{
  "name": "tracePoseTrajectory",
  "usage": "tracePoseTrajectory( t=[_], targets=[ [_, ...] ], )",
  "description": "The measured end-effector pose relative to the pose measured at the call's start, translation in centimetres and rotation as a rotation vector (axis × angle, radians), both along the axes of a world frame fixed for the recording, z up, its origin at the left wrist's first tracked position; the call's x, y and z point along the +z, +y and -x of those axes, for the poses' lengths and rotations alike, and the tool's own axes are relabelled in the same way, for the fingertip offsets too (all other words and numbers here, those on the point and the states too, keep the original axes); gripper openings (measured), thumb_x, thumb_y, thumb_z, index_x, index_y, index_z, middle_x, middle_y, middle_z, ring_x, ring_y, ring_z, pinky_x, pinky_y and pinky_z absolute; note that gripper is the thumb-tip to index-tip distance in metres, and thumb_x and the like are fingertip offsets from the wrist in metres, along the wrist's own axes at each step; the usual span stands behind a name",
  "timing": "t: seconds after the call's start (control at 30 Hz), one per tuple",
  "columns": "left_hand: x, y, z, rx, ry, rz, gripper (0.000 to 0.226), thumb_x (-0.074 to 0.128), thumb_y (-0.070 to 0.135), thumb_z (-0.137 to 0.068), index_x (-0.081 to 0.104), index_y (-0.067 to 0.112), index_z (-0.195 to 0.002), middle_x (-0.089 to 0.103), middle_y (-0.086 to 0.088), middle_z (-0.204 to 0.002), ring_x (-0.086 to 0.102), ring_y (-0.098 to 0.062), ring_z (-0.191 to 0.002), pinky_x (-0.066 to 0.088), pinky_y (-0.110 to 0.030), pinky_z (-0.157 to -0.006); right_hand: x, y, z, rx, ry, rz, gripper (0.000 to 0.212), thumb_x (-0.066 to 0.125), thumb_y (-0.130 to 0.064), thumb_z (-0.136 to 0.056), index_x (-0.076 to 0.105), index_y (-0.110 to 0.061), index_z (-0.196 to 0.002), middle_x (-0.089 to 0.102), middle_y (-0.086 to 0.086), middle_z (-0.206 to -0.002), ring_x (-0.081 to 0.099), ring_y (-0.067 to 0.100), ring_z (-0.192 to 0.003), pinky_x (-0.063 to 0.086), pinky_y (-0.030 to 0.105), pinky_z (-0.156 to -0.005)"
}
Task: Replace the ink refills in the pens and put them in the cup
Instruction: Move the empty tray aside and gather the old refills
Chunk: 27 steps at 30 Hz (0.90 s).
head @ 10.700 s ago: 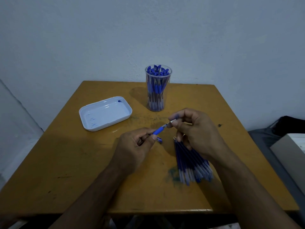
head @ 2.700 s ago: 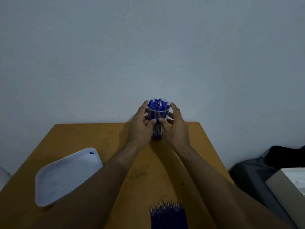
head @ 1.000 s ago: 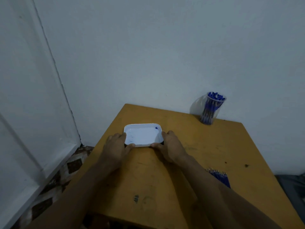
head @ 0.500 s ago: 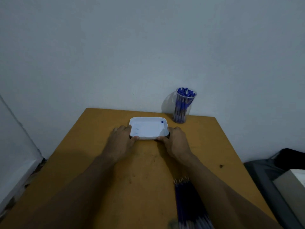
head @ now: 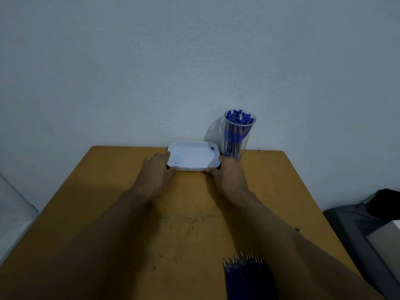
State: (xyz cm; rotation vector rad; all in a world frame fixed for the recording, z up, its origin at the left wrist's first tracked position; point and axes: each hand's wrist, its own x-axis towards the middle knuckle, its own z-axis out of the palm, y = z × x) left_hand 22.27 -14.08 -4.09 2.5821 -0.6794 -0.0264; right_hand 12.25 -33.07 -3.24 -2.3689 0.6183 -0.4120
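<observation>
A clear plastic cup (head: 238,135) full of blue-capped pens stands at the table's far edge against the wall. Just left of it lies a white tray (head: 194,158) with one small blue piece in its far right corner. My left hand (head: 159,169) grips the tray's left end and my right hand (head: 227,173) grips its right end, thumbs on the near rim. A bundle of blue ink refills (head: 246,276) lies near the table's front, tips pointing away from me, partly hidden by my right forearm.
The wooden table (head: 190,219) is orange-brown with dark marks in its middle. A pale wall rises directly behind it. To the right, off the table, sit a dark bag (head: 368,213) and a pale box (head: 387,241).
Both hands have slid the white tray away from me to the table's far edge, beside the cup. Earlier they held the cup at the back; before that they worked on a pen.
</observation>
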Motion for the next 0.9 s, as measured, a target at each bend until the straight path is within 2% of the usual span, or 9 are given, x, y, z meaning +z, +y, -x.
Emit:
tracePoseTrajectory(
  t=[0.3, 0.4, 0.53, 0.6, 0.67, 0.73, 0.8, 0.9],
  targets=[
    [-0.3, -0.1, -0.3, -0.018, 0.017, 0.045, 0.065, 0.056, 0.042, -0.102, 0.035, 0.011, -0.155, 0.054, -0.015, -0.143, 0.044, -0.034, -0.131, 0.034, -0.042, -0.111, 0.3, 0.1, 0.0, -0.032, 0.015, -0.007, 0.049, 0.073, -0.036, -0.092, 0.058, -0.01, -0.132, 0.062, 0.007, -0.127, 0.05, 0.013, -0.104, 0.041, 0.025, -0.088],
    [-0.2, 0.2, 0.1, -0.025, 0.022, 0.103, 0.075, 0.061, 0.04, -0.1, 0.024, 0.014, -0.16, 0.049, -0.013, -0.151, 0.044, -0.032, -0.136, 0.03, -0.041, -0.115, 0.5, 0.4, 0.7, -0.016, 0.005, -0.024, 0.053, 0.073, -0.033, -0.092, 0.054, -0.013, -0.137, 0.061, 0.005, -0.131, 0.051, 0.012, -0.107, 0.041, 0.024, -0.091],
    [0.4, 0.9, 2.4, 0.042, 0.041, 0.089, 0.089, 0.065, 0.037, -0.097, 0.009, 0.014, -0.162, 0.033, -0.013, -0.161, 0.029, -0.032, -0.147, 0.027, -0.043, -0.12, 1.0, 0.8, 2.2, -0.002, 0.066, -0.002, 0.044, 0.073, -0.034, -0.092, 0.06, -0.013, -0.128, 0.065, 0.005, -0.12, 0.057, 0.014, -0.104, 0.047, 0.026, -0.088],
    [0.6, 1.6, 4.2, 0.057, 0.071, 0.084, 0.089, 0.066, 0.036, -0.097, 0.009, 0.015, -0.162, 0.028, -0.012, -0.163, 0.028, -0.031, -0.149, 0.03, -0.042, -0.12, 1.6, 1.2, 3.4, 0.014, 0.096, 0.037, 0.04, 0.073, -0.036, -0.092, 0.062, -0.012, -0.122, 0.063, 0.002, -0.108, 0.056, 0.013, -0.094, 0.046, 0.024, -0.077],
    [0.8, 2.6, 6.4, 0.061, 0.093, 0.072, 0.085, 0.066, 0.035, -0.097, 0.013, 0.015, -0.162, 0.029, -0.012, -0.162, 0.031, -0.03, -0.147, 0.034, -0.042, -0.118, 2.1, 1.9, 5.1, 0.041, 0.102, 0.072, 0.037, 0.073, -0.034, -0.092, 0.063, -0.011, -0.12, 0.06, -0.002, -0.103, 0.054, 0.009, -0.086, 0.043, 0.021, -0.067],
    [0.8, 3.7, 8.9, 0.052, 0.094, 0.048, 0.078, 0.066, 0.034, -0.097, 0.023, 0.015, -0.16, 0.033, -0.011, -0.158, 0.034, -0.029, -0.144, 0.036, -0.042, -0.117, 2.2, 2.6, 7.0, 0.057, 0.105, 0.135, 0.041, 0.071, -0.031, -0.094, 0.063, -0.009, -0.127, 0.065, 0.004, -0.116, 0.06, 0.016, -0.098, 0.05, 0.025, -0.077],
    [0.9, 4.7, 11.6, 0.036, 0.093, 0.023, 0.07, 0.067, 0.033, -0.097, 0.033, 0.017, -0.156, 0.038, -0.009, -0.154, 0.035, -0.028, -0.142, 0.037, -0.042, -0.115, 2.1, 3.4, 9.3, 0.069, 0.122, 0.173, 0.042, 0.068, -0.027, -0.096, 0.062, -0.011, -0.135, 0.063, 0.01, -0.128, 0.061, 0.023, -0.112, 0.052, 0.031, -0.089],
    [1.0, 6.0, 15.6, -0.012, 0.049, -0.024, 0.054, 0.067, 0.036, -0.096, 0.05, 0.02, -0.145, 0.051, -0.005, -0.14, 0.043, -0.026, -0.131, 0.043, -0.04, -0.108, 1.9, 4.4, 13.0, 0.091, 0.134, 0.184, 0.036, 0.063, -0.02, -0.098, 0.065, -0.014, -0.133, 0.058, 0.014, -0.13, 0.058, 0.027, -0.116, 0.05, 0.032, -0.096]
  ],
)
